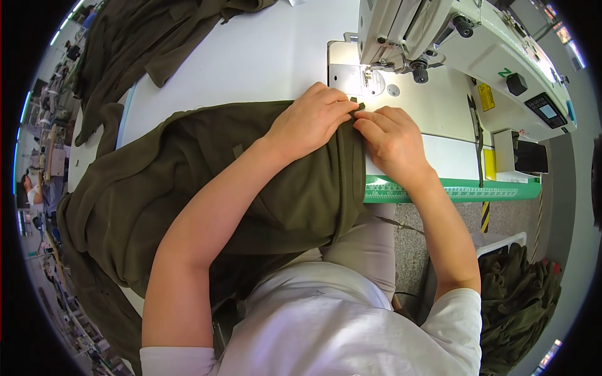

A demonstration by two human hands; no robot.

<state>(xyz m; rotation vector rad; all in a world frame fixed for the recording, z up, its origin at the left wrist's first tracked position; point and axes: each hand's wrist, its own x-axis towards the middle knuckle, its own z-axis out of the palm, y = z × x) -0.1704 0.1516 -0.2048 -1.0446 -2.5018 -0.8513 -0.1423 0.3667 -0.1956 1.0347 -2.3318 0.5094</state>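
A dark olive garment point(207, 163) spreads over the white table and across my lap, its bulk to the left. My left hand point(313, 119) pinches the garment's upper right corner, fingers bent down on the cloth. Opposite it, my right hand point(394, 139) pinches the same corner by its narrow edge band, thumb and forefinger together. The fingertips of both hands nearly meet there. Just beyond them is the needle area point(370, 80) of a white sewing machine point(495, 44), with its lamp lit. The corner lies short of the presser foot, apart from it.
More olive garments point(119, 44) lie at the far left of the table. A green strip with a ruler point(451, 190) runs along the front edge. At right, a small white box point(505, 150) stands on the table, and a bin point(517, 301) below holds olive cloth.
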